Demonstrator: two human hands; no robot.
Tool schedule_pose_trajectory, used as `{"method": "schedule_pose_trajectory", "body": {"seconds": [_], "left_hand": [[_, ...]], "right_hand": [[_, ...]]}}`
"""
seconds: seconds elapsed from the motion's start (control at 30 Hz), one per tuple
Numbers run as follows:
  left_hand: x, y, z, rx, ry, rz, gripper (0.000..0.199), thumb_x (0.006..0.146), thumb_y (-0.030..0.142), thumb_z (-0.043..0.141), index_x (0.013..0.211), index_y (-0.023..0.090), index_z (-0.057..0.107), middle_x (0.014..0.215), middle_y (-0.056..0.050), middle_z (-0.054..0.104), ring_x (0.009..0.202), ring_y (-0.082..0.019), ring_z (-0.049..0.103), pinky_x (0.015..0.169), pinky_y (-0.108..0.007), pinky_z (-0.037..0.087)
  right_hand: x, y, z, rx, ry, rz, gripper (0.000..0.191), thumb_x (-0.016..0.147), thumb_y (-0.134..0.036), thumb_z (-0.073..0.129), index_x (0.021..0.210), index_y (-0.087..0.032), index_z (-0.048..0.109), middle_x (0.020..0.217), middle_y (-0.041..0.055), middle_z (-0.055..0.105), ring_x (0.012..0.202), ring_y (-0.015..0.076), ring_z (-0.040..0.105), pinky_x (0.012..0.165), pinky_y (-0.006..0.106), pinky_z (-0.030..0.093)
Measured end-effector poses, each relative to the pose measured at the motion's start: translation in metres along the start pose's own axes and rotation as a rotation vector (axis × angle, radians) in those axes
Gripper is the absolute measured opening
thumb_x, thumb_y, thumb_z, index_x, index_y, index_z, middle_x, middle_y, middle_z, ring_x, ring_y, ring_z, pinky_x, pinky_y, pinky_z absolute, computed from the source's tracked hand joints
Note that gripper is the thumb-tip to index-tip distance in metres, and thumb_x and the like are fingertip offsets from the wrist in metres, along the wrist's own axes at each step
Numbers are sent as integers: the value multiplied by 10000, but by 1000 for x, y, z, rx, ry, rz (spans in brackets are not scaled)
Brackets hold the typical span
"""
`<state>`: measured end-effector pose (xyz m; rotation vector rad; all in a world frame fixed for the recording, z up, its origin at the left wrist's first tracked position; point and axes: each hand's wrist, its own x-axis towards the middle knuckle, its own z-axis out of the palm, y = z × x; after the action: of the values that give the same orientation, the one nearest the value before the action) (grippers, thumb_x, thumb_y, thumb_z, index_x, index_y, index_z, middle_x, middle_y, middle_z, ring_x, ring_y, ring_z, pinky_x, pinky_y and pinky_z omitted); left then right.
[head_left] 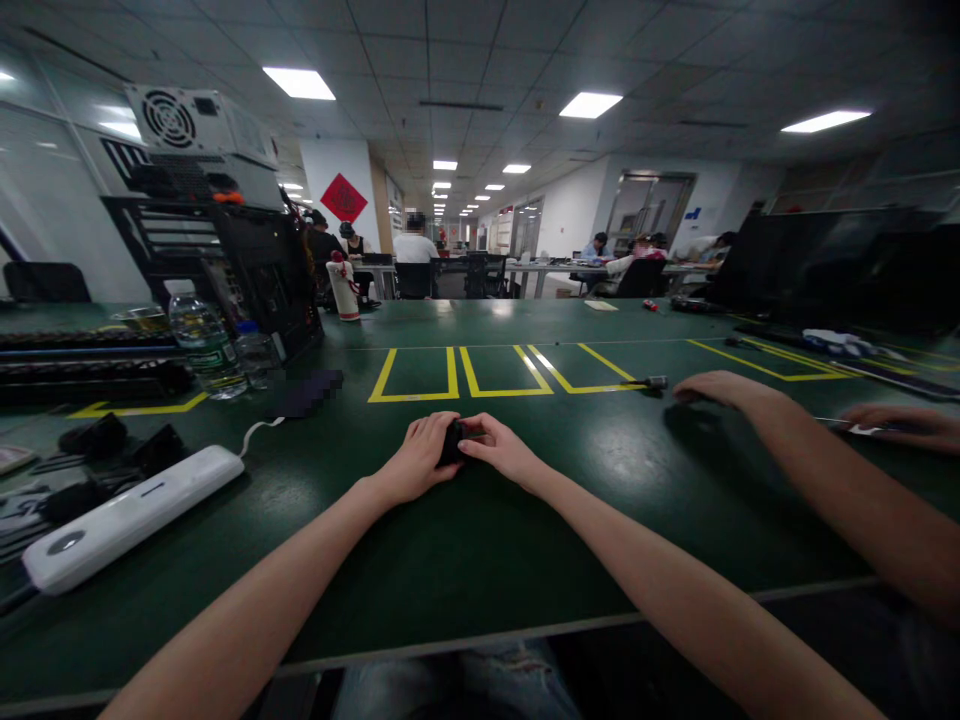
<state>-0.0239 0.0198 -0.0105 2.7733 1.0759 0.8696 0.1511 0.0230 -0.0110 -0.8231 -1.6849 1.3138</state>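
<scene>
Above the green table, a small dark object [450,443] sits between my two hands; its kind cannot be made out. My left hand [417,456] is closed around its left side, the fingers over the top and the thumb underneath. My right hand [501,448] pinches at its right side with the thumb and fingertips. Much of the object is hidden by my fingers. Beyond my hands lie yellow tape outlines [412,397] on the tabletop.
A co-worker's hand [716,388] reaches in from the right, near a black tool with a thin shaft [656,383]. The co-worker's other hand [911,428] holds something thin. A white power strip [139,515], a water bottle [202,340] and a computer chassis [262,270] stand left.
</scene>
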Motion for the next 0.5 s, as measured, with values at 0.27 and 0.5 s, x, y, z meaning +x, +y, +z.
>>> {"method": "schedule_pose_trajectory", "body": {"seconds": [0.27,0.5], "left_hand": [[-1,0,-1,11,-22,-11,567,722,262,545,1198,187,246,1178,-99,388,1101,-239,374,943,-433,264],[0,3,-5,-10,-30,-14,562,725,252,543,1199,201,245,1177,-94,393,1106,-238,379,948,-445,257]], "right_hand": [[-2,2,-1,41,-25,-48,296,674,-275,605,916,-204,451,932,14,517,935,149,511,854,352,400],[-1,0,-1,23,-37,-7,344,668,-238,610,969,-194,448,1007,36,499,965,159,505,874,365,391]]}}
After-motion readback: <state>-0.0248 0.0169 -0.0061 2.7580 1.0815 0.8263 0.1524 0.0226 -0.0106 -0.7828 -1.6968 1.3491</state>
